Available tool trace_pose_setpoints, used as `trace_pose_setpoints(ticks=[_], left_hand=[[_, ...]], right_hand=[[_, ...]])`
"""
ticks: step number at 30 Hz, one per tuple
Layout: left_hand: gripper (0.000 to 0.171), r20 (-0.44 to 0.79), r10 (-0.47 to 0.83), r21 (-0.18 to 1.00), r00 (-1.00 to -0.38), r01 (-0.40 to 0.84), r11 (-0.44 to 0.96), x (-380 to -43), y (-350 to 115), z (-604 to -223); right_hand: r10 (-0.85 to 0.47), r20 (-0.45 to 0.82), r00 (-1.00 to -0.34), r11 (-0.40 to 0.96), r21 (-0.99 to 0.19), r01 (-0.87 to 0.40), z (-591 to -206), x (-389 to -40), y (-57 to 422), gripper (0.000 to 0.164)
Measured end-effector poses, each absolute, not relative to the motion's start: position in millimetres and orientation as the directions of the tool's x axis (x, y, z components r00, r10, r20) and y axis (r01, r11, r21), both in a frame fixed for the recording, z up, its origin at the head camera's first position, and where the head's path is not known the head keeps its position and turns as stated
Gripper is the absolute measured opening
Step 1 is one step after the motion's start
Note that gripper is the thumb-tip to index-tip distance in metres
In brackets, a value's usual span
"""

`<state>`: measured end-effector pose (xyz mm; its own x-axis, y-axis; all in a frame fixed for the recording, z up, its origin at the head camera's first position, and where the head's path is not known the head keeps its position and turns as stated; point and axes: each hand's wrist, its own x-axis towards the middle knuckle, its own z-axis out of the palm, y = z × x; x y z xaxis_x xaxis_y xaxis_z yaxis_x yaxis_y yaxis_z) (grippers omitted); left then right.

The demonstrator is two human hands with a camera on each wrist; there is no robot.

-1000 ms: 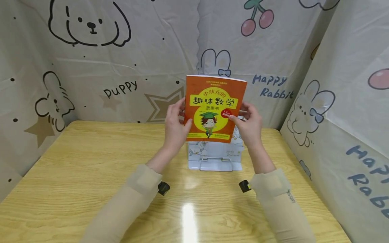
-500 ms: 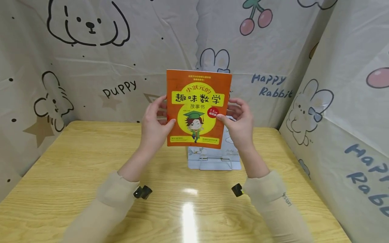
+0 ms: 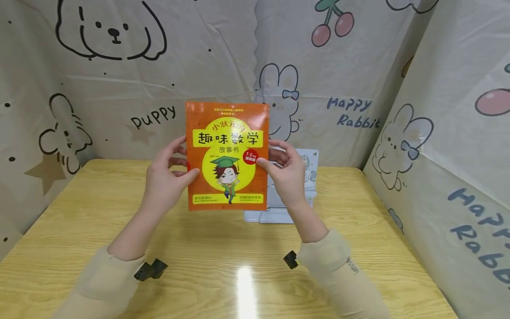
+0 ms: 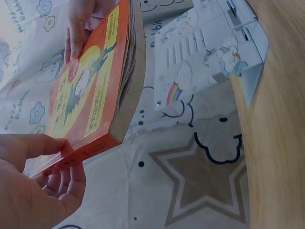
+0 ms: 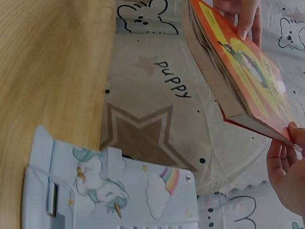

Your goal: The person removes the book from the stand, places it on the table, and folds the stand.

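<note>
Book [image 3: 227, 155] farther left, side edges in the grip of left fingers [image 3: 189, 177] and right fingers [image 3: 267, 166], table [image 3: 99, 208] well below.

We read "趣味数学" and "1-3" on the book [image 3: 227, 161]; on the cloth [image 3: 215, 84], "puppy" at ten o'clock, "Happy Rabbit" at two.
</note>
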<state>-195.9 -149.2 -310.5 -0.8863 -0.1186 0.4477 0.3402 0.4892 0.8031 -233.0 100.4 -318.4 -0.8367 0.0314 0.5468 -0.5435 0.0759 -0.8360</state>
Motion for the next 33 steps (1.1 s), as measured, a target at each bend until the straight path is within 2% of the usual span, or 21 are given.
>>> trace_pose_setpoints(ticks=[9,19,28,33], left_hand=[[0.070,0.359,-0.141,0.832,-0.923,0.248,0.497,-185.1,-176.4,-326.1],[0.071,0.278,-0.181,0.865,-0.943,0.164,0.475,-180.4,-192.5,-344.5],[0.069,0.259,-0.172,0.853,-0.950,0.142,0.503,-182.2,-203.4,-362.2],[0.068,0.229,-0.170,0.851,-0.958,0.112,0.513,-181.7,-211.1,-369.7]], right_hand=[[0.008,0.473,-0.881,-0.017,-0.881,-0.473,-334.2,-229.4,68.9,0.046],[-0.037,0.407,-0.913,0.013,-0.913,-0.408,-341.3,-215.9,49.9,0.043],[-0.125,0.355,-0.927,0.005,-0.934,-0.358,-356.1,-214.4,43.6,0.044],[-0.174,0.310,-0.935,-0.043,-0.951,-0.307,-381.3,-224.7,40.9,0.049]])
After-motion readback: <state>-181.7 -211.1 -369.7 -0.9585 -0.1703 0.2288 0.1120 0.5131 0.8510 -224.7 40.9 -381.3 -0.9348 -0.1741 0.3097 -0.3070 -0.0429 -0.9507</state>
